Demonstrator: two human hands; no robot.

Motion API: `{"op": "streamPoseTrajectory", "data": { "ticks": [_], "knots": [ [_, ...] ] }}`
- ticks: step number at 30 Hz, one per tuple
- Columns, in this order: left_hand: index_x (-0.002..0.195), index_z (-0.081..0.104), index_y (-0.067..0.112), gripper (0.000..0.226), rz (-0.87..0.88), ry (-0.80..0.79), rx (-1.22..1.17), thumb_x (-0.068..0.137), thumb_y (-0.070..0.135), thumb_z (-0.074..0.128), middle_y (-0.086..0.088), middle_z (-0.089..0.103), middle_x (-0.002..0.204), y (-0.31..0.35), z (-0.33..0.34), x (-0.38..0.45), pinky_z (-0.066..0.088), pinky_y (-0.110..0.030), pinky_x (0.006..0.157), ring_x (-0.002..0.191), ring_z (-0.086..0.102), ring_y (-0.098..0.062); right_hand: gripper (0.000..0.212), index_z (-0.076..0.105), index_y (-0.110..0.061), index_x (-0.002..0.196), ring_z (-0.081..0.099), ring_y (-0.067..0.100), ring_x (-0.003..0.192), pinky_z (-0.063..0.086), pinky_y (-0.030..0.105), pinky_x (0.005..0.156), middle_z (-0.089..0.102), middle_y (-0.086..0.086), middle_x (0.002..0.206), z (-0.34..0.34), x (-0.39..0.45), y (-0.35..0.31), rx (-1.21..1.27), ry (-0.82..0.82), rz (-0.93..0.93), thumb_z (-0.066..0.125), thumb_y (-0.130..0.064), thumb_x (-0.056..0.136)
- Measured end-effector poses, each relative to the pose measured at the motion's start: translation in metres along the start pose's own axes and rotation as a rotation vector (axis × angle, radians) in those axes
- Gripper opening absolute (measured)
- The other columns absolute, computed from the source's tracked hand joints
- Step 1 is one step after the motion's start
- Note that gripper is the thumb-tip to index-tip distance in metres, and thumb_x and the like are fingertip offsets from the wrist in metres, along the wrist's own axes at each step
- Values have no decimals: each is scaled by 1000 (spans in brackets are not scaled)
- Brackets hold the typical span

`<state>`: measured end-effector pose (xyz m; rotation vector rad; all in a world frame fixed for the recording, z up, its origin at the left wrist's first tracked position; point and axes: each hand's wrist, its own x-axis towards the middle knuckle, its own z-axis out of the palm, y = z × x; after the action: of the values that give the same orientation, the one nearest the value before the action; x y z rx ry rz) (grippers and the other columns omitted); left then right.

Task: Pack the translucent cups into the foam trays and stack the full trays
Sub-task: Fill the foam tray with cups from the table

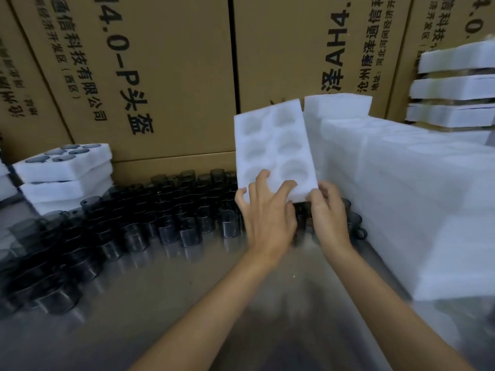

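An empty white foam tray (270, 145) with two rows of round pockets stands tilted upright above the metal table (187, 303). My left hand (265, 210) grips its lower edge, fingers spread over the bottom pockets. My right hand (328, 210) pinches its lower right corner. Several dark translucent cups (139, 218) stand in rows on the table, left of and behind my hands. At the far left, a stack of trays (67, 178) carries cups in its top tray's pockets.
A large block of empty foam trays (415, 204) fills the right side of the table. More stacked trays (452, 87) sit behind it at upper right. Tall cardboard boxes (166, 76) form a wall along the back.
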<state>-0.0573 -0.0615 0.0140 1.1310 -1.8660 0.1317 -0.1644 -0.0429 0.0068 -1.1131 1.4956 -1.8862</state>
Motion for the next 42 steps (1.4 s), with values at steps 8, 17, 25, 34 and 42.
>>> {"op": "streamPoseTrajectory", "data": {
  "ticks": [8,17,25,34,42],
  "knots": [
    [118,66,36,42,26,-219,170,78,25,78,-9,53,134,-47,-81,-88,25,-42,94,113,55,-25,39,57,-34,126,66,3,93,52,23,63,62,-9,117,30,-48,-18,22,-332,214,59,-29,87],
    [108,69,24,16,-149,-47,-302,95,29,61,13,60,109,-103,-136,-109,44,-37,94,102,46,-6,57,75,-44,98,72,5,77,58,23,61,75,-16,89,34,-80,-7,-259,-570,302,53,0,69],
    [139,45,28,49,-573,-306,-242,92,32,60,2,43,139,-143,-133,-92,34,-40,107,135,34,-19,52,75,-41,104,70,6,87,57,21,70,75,-12,99,31,-80,-14,-509,-816,350,54,-2,77],
    [140,41,33,53,-660,-420,-184,90,37,58,0,54,118,-147,-121,-99,43,-35,82,101,56,-18,34,61,-26,121,60,23,110,52,35,86,62,-2,120,30,-57,21,-883,-264,101,67,-31,89],
    [125,48,31,31,-792,-387,-351,94,31,47,3,59,118,-151,-109,-91,48,-37,83,93,58,-13,14,68,-21,106,54,14,91,40,24,73,67,-1,115,39,-41,37,-756,-314,41,61,-15,95]
  ]
}}
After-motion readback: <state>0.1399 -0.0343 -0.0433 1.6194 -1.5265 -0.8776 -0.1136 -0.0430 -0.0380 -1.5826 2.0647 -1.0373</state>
